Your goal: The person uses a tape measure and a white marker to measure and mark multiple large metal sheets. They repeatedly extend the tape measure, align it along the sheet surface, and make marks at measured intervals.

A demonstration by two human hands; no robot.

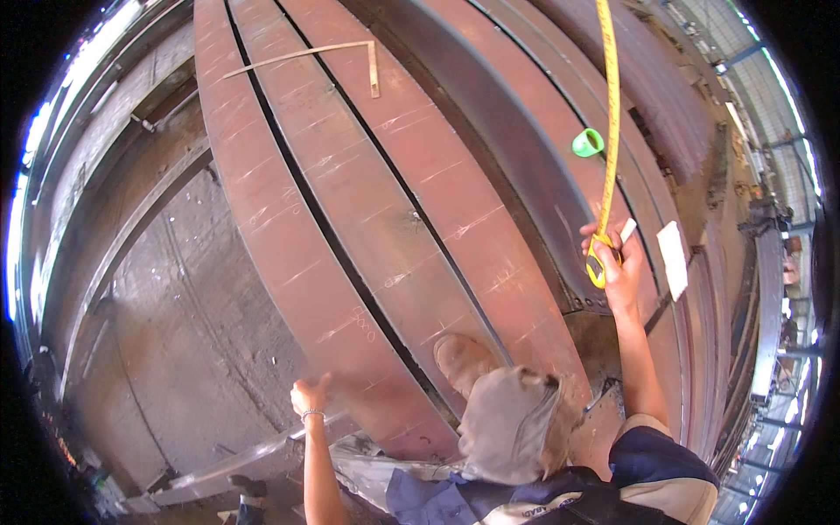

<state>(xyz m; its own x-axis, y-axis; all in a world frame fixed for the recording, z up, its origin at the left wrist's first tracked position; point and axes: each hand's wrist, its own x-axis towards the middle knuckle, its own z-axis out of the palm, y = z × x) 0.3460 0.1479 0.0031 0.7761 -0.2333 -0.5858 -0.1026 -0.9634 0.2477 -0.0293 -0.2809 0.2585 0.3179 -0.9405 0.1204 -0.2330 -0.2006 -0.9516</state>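
Note:
My right hand point(619, 262) is closed round a yellow tape measure point(597, 261). Its yellow blade point(612, 114) is pulled out and runs up past the top edge of the view. A short white stick, like chalk point(628, 229), pokes out by the fingers of that hand. Low on the left, my left hand point(310, 394) hovers by the edge of a reddish steel beam point(297, 271), thumb out and nothing seen in it; its fingers are slightly blurred. White chalk marks cross the beams. A steel square point(374, 68) lies across them farther off.
A green ring-shaped roll or cup point(587, 143) and a white sheet point(673, 261) lie on the beams to the right. Dark gaps run between the beams. My boot point(464, 360) rests on a beam. Concrete floor point(192, 280) and steel rails point(144, 219) are at left.

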